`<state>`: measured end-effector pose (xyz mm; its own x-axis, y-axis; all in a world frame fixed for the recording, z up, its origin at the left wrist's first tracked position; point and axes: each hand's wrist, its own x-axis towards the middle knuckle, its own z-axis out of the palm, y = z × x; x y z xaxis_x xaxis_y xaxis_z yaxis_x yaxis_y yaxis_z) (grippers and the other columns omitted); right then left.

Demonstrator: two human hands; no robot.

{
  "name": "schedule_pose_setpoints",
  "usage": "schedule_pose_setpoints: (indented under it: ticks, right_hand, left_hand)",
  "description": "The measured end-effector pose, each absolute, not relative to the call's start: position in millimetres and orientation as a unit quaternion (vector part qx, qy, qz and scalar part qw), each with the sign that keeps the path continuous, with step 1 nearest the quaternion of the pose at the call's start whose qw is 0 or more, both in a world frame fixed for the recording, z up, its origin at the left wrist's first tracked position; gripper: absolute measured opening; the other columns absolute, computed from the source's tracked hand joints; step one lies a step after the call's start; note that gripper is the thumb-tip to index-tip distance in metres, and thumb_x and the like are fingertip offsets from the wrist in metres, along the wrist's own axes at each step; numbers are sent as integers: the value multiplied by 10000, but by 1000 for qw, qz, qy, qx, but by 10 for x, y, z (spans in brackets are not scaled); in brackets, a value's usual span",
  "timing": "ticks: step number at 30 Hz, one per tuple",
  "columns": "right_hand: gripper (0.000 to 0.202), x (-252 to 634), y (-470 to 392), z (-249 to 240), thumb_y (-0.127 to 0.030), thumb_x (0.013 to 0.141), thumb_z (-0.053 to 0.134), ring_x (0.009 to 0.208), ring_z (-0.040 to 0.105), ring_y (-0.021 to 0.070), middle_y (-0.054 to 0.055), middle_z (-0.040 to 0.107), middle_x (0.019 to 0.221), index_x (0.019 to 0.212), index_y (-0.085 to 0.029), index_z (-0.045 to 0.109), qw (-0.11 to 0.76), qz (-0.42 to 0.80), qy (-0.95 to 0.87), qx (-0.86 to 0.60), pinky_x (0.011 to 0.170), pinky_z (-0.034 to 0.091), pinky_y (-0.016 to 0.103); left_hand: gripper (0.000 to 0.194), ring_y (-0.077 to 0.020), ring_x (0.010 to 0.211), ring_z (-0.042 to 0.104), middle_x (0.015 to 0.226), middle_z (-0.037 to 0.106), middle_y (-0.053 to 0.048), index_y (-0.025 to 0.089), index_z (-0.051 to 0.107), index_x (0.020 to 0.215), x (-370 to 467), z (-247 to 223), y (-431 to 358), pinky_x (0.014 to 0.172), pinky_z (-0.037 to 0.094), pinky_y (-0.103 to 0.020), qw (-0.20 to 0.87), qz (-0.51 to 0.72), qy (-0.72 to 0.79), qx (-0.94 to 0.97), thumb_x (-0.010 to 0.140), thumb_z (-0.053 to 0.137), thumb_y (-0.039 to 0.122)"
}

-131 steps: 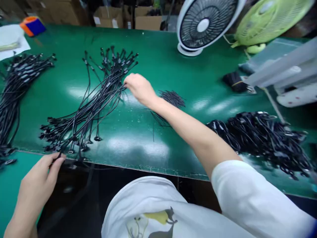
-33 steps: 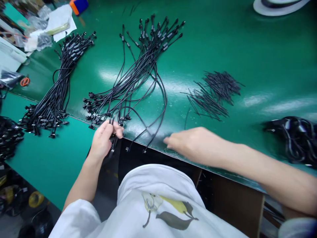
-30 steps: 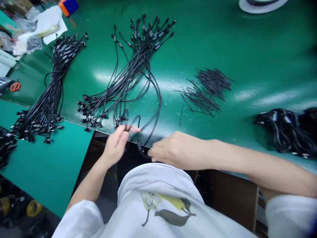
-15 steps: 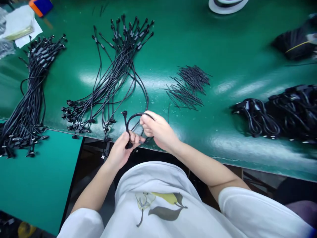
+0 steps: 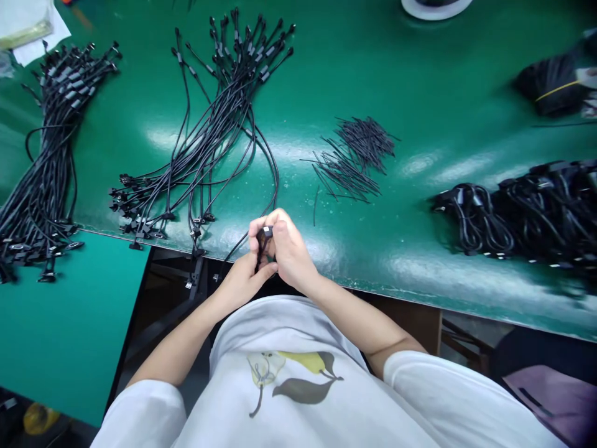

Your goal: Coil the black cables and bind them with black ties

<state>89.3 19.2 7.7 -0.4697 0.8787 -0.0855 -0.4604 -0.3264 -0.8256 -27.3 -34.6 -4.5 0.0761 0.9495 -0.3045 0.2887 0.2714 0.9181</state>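
Both hands meet at the table's front edge, over my lap. My left hand (image 5: 247, 277) is closed on a black cable (image 5: 262, 244) whose lower part its fingers hide. My right hand (image 5: 286, 249) wraps round the same cable from the other side, a connector showing between its thumb and fingers. Just behind and left of the hands, a loose pile of straight black cables (image 5: 209, 130) lies on the green table (image 5: 443, 81). Short black ties (image 5: 359, 155) lie scattered to the right of that pile.
At the far left is another cable bunch (image 5: 58, 137). Coiled cables (image 5: 536, 214) are heaped on the right, with a black bundle in a yellow band (image 5: 553, 87) behind. A white round object (image 5: 436, 9) and white paper (image 5: 35, 28) lie farther back.
My hands have come together, the right one moving down and left over the left. The cable's wide loop has been drawn in and is now mostly hidden in the hands. The view has shifted slightly.
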Motion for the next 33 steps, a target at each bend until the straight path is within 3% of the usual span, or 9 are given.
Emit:
schedule_pose_setpoints:
  ticks: [3, 7, 12, 17, 22, 25, 28, 30, 33]
  right_hand:
    - [565, 919, 251, 120, -740, 797, 546, 438, 308, 30, -73, 480, 673, 1037, -231, 503, 412, 792, -365, -264, 396, 245, 162]
    - [606, 927, 389, 239, -792, 824, 423, 396, 123, 14, -100, 343, 539, 862, -195, 519, 346, 844, -311, -266, 361, 105, 153]
    - [608, 902, 527, 270, -794, 827, 415, 379, 120, 1, -105, 339, 524, 802, -190, 480, 286, 877, -284, -263, 351, 97, 131]
    - [531, 931, 611, 218, -719, 882, 430, 368, 128, 0, -114, 344, 528, 823, -192, 461, 270, 893, -282, -223, 342, 121, 115]
    - [477, 977, 634, 219, -660, 925, 413, 368, 117, 4, -119, 318, 526, 831, -195, 459, 279, 889, -289, -219, 341, 139, 109]
    - [447, 1040, 660, 184, -633, 933, 418, 375, 185, 8, -108, 337, 564, 849, -198, 468, 308, 869, -312, -231, 357, 225, 117]
    - [350, 1217, 692, 161, -539, 955, 433, 491, 452, 43, -59, 480, 698, 913, -198, 498, 350, 792, -421, -269, 500, 452, 184]
    - [267, 1403, 696, 187, -436, 972, 428, 771, 623, 115, 16, 601, 906, 1008, -197, 541, 371, 663, -576, -300, 735, 547, 299]
    - [287, 1681, 674, 249, -291, 975, 422, 1230, 534, 209, 60, 595, 1266, 1232, -252, 542, 294, 382, -837, -260, 1066, 408, 486]
  left_hand:
    - [174, -235, 853, 596, 870, 653, -67, 178, 664, 847, -285, -100, -346, 824, 454, -354, 547, 319, 551, 543, 866, 630, 348]
    - [354, -232, 954, 630, 907, 673, -72, 173, 665, 955, -283, -88, -344, 905, 479, -371, 668, 355, 451, 474, 846, 647, 510]
    - [386, -130, 544, 570, 625, 529, 19, 135, 582, 819, -178, 42, -367, 576, 481, -286, 810, 375, 384, 234, 837, 670, 510]
    - [325, -100, 568, 512, 613, 417, 48, 124, 601, 834, -89, 137, -336, 610, 499, -267, 826, 412, 367, 115, 796, 749, 410]
    - [410, -96, 492, 414, 577, 343, 30, 110, 617, 735, -82, 161, -256, 521, 429, -259, 845, 372, 379, 61, 944, 466, 428]
    - [284, -91, 530, 420, 598, 347, 30, 101, 643, 791, -66, 139, -255, 557, 424, -245, 844, 398, 354, 67, 894, 570, 356]
    - [221, -87, 589, 437, 632, 374, 33, 99, 653, 863, -44, 94, -270, 625, 432, -238, 830, 434, 341, 78, 817, 701, 310]
    - [242, -89, 611, 443, 646, 398, 31, 100, 648, 875, -38, 65, -263, 653, 434, -244, 814, 441, 368, 92, 800, 730, 316]
    - [271, -94, 612, 444, 650, 425, 27, 120, 614, 801, -40, 40, -225, 632, 413, -246, 775, 448, 425, 136, 786, 748, 355]
